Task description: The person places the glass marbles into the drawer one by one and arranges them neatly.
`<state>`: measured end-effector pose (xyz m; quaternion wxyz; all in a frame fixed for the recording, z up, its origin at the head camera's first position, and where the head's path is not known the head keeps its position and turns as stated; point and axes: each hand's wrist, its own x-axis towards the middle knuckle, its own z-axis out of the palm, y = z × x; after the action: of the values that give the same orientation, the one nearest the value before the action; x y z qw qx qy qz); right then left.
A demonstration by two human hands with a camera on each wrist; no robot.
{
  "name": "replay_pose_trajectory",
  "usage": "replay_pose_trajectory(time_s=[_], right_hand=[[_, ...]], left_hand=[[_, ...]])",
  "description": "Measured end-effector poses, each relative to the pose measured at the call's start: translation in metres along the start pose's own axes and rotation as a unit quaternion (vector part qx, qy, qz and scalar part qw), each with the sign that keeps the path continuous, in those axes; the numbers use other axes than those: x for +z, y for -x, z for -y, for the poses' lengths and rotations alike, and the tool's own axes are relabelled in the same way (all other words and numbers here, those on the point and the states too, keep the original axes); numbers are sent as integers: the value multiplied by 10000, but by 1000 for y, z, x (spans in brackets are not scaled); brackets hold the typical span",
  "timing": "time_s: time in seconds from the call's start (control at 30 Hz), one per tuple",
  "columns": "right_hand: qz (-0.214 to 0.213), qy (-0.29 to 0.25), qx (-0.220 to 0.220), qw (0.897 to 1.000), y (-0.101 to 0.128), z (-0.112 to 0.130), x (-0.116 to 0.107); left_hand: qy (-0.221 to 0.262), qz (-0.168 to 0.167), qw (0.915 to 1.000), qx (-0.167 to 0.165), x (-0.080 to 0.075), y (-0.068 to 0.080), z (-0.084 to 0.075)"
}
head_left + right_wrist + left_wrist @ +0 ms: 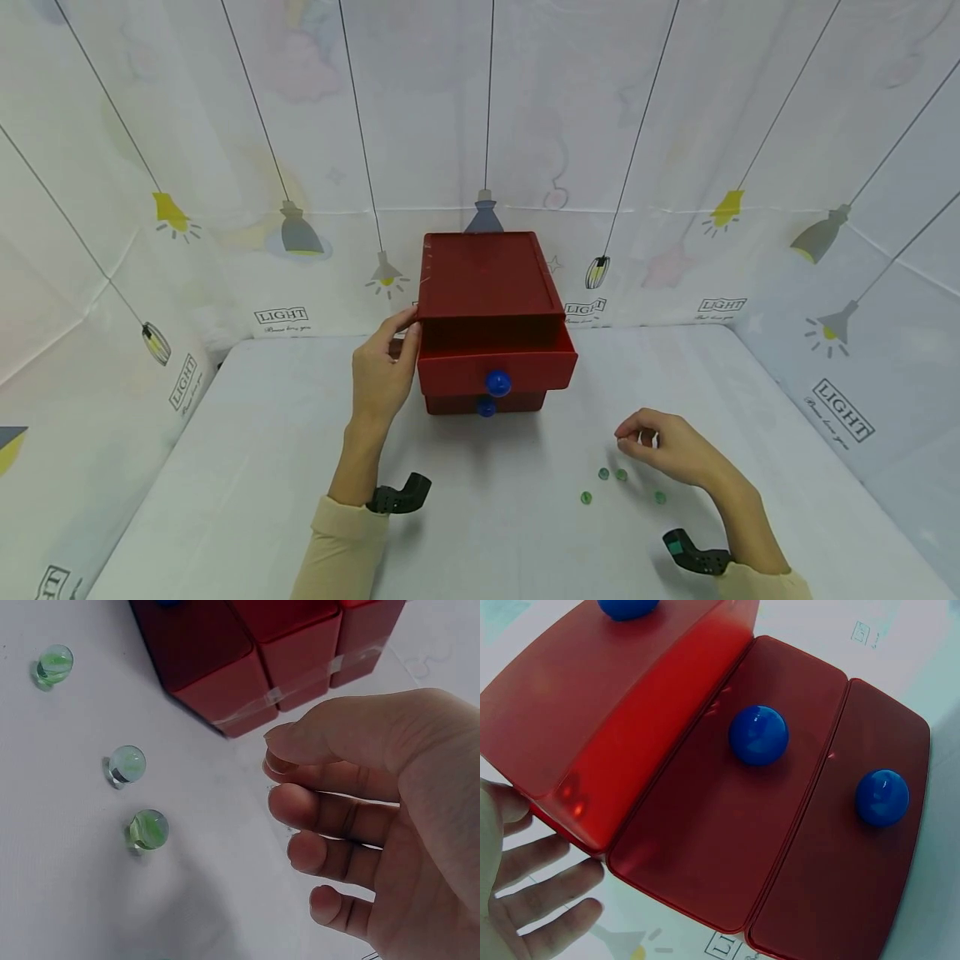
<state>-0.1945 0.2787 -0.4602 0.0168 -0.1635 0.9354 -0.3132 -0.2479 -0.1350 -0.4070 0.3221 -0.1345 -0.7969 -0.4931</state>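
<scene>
A red drawer box [487,283] stands at the back of the white counter [225,500], its top drawer [497,367] pulled partway out, with a blue knob [498,383] on its front. A second blue knob [486,407] shows on the drawer below.

The left hand [382,371] rests against the box's left side, fingers [547,889] straight and apart, thumb up at the top front corner.

The right hand [671,450] hovers just over the counter, right of the box and nearer the person. Its fingers [322,810] are loosely curled, thumb and forefinger close together; the right wrist view shows nothing between them.

Four green marbles lie on the counter just by that hand: two [603,474] [621,475] side by side under the fingertips, one [586,498] nearer the person to the left, one [660,497] beneath the wrist. None touches the hand.
</scene>
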Motion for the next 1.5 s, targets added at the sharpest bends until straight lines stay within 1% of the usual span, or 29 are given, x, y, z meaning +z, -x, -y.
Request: replay_pose_trajectory(time_s=[0.27, 0.57, 1.13, 1.37, 1.5], right_hand=[[-65, 82, -129, 9999, 1, 2, -1], [-172, 97, -235, 9995, 3, 15, -8], [-605, 229, -804, 9947, 8, 35, -15], [-850, 276, -1104, 9899, 9, 38, -16], [-919, 347, -1180, 9881, 9, 39, -17]], left_hand=[[-28, -14, 10000, -22, 0, 0, 0], [-28, -45, 10000, 59, 1, 0, -1], [-29, -7, 10000, -79, 0, 1, -2], [-41, -23, 10000, -6, 1, 0, -1], [-30, -23, 10000, -15, 1, 0, -2]])
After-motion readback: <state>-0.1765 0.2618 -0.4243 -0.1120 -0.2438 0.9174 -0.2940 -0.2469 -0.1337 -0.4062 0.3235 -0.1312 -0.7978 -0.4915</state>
